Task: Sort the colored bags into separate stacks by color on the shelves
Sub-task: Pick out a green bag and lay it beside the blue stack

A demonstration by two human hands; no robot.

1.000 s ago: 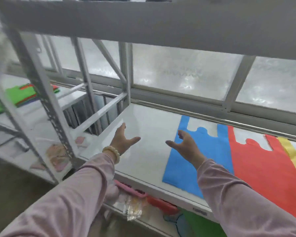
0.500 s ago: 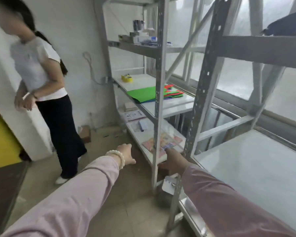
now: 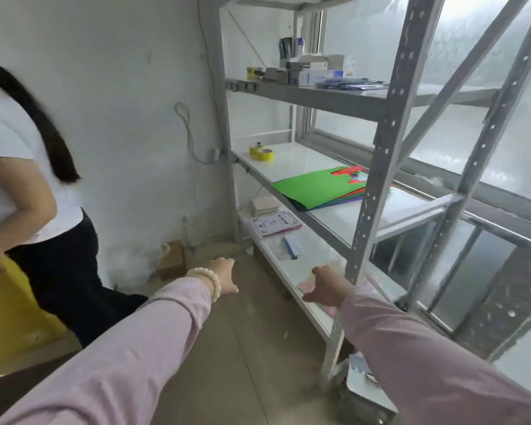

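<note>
Hands both empty and relaxed: left hand (image 3: 224, 276) over floor (image 3: 258, 348), right hand (image 3: 327, 285) by lower shelf (image 3: 290, 269)

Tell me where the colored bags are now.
Head view, right of centre: the bag pile lies on the middle shelf, nearer than the yellow tape rolls.

We can read no text here: the printed sheet (image 3: 275, 223) near the left end of the lower shelf (image 3: 290, 269) and the boxes (image 3: 307, 74) on the upper shelf (image 3: 319, 99) carry print too blurred to make out.
</note>
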